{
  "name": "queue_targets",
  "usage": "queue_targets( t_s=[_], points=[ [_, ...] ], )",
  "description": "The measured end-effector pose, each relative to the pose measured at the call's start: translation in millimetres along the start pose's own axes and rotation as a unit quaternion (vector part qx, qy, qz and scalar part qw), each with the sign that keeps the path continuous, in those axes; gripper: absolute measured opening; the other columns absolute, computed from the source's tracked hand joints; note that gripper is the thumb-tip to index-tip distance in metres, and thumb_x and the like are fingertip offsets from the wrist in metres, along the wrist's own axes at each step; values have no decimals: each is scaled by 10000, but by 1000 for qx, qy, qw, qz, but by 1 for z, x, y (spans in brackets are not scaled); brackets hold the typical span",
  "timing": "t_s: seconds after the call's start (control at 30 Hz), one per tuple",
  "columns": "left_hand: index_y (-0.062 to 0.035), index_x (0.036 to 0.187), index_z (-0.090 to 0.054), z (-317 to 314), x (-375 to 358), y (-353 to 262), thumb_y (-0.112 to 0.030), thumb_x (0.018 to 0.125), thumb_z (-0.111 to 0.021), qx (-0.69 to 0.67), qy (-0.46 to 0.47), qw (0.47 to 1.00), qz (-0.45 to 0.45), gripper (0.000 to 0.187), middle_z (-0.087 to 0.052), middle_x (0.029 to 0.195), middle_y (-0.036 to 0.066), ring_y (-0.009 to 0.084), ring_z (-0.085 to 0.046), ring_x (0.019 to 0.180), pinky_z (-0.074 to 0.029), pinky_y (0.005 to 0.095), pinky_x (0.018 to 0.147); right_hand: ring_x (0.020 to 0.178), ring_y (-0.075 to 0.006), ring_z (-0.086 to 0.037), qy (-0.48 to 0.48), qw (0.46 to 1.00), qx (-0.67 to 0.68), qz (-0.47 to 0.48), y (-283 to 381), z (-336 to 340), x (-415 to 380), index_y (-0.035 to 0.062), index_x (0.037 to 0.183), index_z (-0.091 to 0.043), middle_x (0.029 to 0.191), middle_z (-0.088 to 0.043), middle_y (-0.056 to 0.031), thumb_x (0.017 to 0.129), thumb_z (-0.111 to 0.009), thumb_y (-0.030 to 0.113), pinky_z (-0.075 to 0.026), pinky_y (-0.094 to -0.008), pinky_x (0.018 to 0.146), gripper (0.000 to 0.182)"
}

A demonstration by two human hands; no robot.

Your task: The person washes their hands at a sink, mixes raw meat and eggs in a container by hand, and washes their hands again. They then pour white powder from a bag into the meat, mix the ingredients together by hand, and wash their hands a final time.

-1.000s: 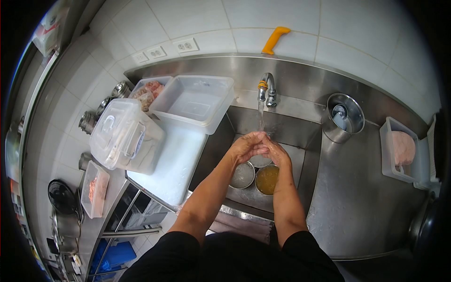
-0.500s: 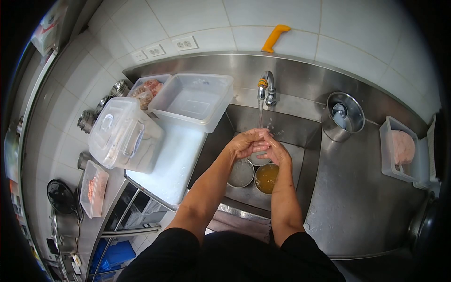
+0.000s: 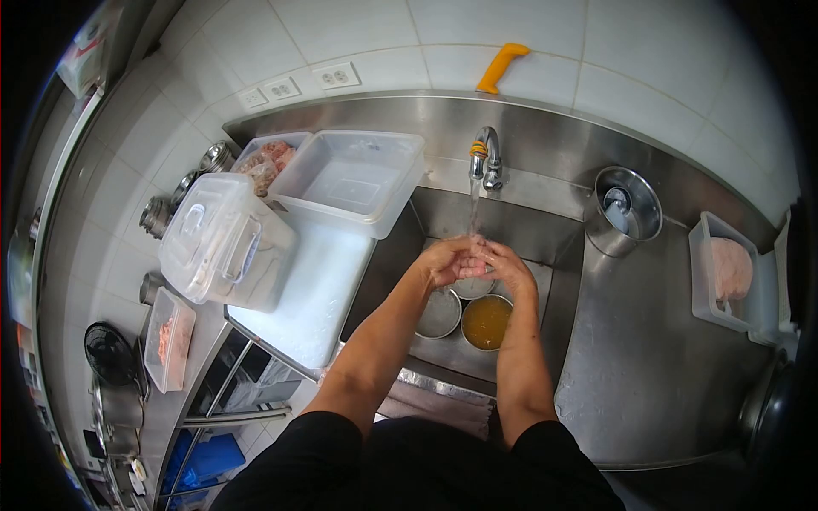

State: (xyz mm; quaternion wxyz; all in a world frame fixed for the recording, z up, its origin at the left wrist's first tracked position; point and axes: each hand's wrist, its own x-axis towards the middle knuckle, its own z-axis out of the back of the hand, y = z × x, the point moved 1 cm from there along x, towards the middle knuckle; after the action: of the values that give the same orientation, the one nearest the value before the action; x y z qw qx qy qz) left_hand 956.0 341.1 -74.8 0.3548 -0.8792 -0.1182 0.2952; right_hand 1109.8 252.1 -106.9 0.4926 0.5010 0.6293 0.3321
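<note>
My left hand (image 3: 441, 261) and my right hand (image 3: 507, 266) meet under the stream from the metal faucet (image 3: 486, 157). The wet fingers are extended and overlap at the tips, with no object visible between them. Water falls onto the fingers from above. Below the hands, in the steel sink (image 3: 528, 213), stands a round metal bowl (image 3: 487, 322) of yellowish liquid. Beside it is another round bowl (image 3: 437, 313) holding cloudy liquid. A further bowl (image 3: 474, 288) is partly covered by my hands.
Left of the sink, a white board (image 3: 311, 298) bears a lidded plastic container (image 3: 226, 243) and an open plastic bin (image 3: 345, 179). To the right are a metal pot (image 3: 626, 213) and a plastic tub (image 3: 707, 272) holding pale pink meat. A yellow handle (image 3: 503, 68) is at the wall.
Both hands stay under the running water, their fingers shifting against each other. My right hand has turned slightly, uncovering more of the bowl of yellowish liquid.
</note>
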Motion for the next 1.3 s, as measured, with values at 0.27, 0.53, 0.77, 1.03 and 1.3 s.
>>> queue_targets(
  t_s=[0.27, 0.53, 0.77, 1.03, 1.3],
  points=[
    [-76, 995, -616, 5, 16, -4, -269, 967, -576, 157, -97, 979, -87, 200, -653, 822, 38, 157, -602, 654, -488, 283, 602, 947, -130, -642, -174, 976, -63, 118, -11, 12, 0, 55, 1261, -639, 1038, -712, -60, 968, -602, 218, -501, -275, 763, 338],
    [-83, 1027, -599, -25, 7, -3, -203, 990, -544, 163, -43, 982, -82, 137, -641, 787, 9, 133, -625, 653, -494, 262, 580, 794, -147, -670, -240, 944, -127, 187, 2, 5, -6, 25, 1086, -717, 915, -735, -63, 943, -627, 209, -513, -281, 718, 250],
    [-98, 984, -616, -12, -5, -8, -172, 924, -618, 96, -93, 991, 10, 95, -632, 768, -20, 120, -621, 648, -518, 272, 596, 848, -281, -694, -213, 862, -363, 282, 23, -6, -15, 56, 1028, -732, 957, -718, -149, 894, -647, 211, -538, -363, 755, 222],
    [-106, 817, -608, 11, 7, 0, -160, 837, -566, 13, -67, 993, 96, 71, -608, 732, -20, 112, -550, 619, -505, 274, 586, 864, -301, -658, -115, 708, -593, 366, 46, -17, -14, 86, 889, -675, 853, -695, -111, 863, -616, 180, -501, -455, 824, 114],
    [-93, 866, -607, 9, 13, 4, -200, 878, -543, -53, -49, 993, 93, 125, -589, 732, 8, 134, -544, 648, -498, 285, 598, 862, -318, -660, -132, 707, -600, 351, 50, -21, -10, 89, 892, -643, 841, -683, -114, 857, -615, 177, -504, -453, 819, 99]
  ],
)
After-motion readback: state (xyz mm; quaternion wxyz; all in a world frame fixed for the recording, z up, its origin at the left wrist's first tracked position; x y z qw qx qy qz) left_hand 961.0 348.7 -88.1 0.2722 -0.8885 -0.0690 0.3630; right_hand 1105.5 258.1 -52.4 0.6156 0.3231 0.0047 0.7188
